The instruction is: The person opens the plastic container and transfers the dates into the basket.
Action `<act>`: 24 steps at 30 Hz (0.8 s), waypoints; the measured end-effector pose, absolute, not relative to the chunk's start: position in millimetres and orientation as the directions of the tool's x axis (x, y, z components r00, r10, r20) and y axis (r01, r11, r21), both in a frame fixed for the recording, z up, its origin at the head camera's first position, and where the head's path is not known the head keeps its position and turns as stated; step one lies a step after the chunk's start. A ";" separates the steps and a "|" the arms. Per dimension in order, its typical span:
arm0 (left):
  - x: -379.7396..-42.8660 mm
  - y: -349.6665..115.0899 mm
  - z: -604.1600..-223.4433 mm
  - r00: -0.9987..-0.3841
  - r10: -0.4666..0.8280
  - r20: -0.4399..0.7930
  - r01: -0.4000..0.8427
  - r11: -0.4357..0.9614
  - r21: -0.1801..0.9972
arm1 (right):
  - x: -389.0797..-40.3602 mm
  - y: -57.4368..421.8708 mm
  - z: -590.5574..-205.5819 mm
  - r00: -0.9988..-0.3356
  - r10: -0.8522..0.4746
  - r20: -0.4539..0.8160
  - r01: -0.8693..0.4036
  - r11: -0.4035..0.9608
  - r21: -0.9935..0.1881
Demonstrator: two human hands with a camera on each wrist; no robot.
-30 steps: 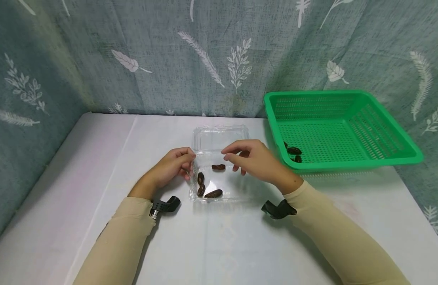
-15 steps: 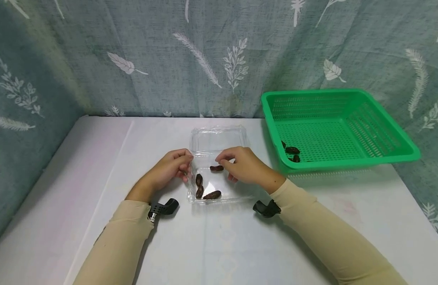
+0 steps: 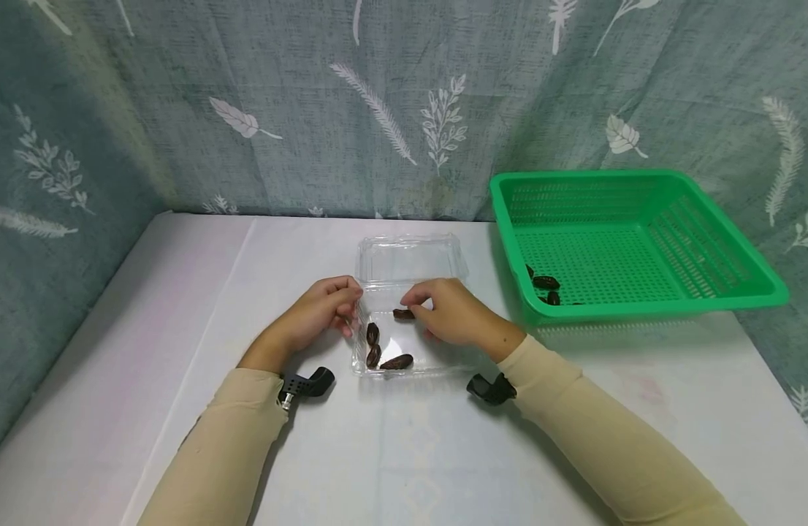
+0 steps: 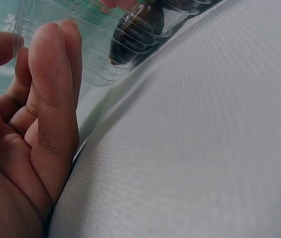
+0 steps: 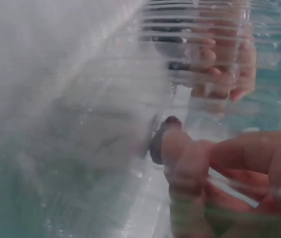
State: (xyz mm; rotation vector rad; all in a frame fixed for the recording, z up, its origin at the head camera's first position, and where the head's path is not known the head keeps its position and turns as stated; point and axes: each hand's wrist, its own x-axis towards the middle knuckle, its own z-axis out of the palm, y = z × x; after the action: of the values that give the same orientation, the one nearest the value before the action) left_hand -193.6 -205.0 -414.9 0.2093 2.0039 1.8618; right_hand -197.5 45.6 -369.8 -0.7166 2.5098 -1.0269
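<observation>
A clear plastic clamshell container (image 3: 437, 358) lies with its lid folded back. My left hand (image 3: 321, 310) pinches its left rim between thumb and fingers. In the left wrist view the thumb (image 4: 53, 84) presses against the clear wall. Inside, two dates (image 3: 373, 343) lie end to end along the left side, and another date (image 3: 397, 361) lies by the front edge. My right hand (image 3: 450, 310) reaches into the container and pinches a further date (image 3: 402, 315) at its back part. The right wrist view shows this date (image 5: 157, 146) at the fingertips, seen through the ribbed plastic.
A green perforated basket (image 3: 641, 310) stands at the back right, with several dates (image 3: 546, 282) in its near left corner. White cloth (image 3: 404, 453) covers the table. A patterned grey-green curtain (image 3: 279, 109) hangs behind and to the left.
My right hand has come down and to the left, from above the container to the date at the back. The left hand has stayed on the rim.
</observation>
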 end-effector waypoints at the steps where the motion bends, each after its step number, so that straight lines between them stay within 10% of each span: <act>1: -193.2 -205.1 -414.9 -0.910 0.371 -0.186 -0.157 0.106 0.982 | -196.8 45.6 -370.5 -0.813 -0.572 -0.107 -0.341 0.618 -0.708; 24: -194.0 -207.2 -414.1 -0.909 0.374 -0.185 -0.149 0.121 0.981 | -189.7 41.1 -377.1 -0.769 -0.637 -0.040 -0.546 0.689 -0.476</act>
State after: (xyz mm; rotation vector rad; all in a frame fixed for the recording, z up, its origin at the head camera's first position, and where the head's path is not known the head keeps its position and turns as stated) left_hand -194.0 -207.2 -414.1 0.2179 2.0190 1.8410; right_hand -189.7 41.1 -377.1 -0.9568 2.6976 -0.6624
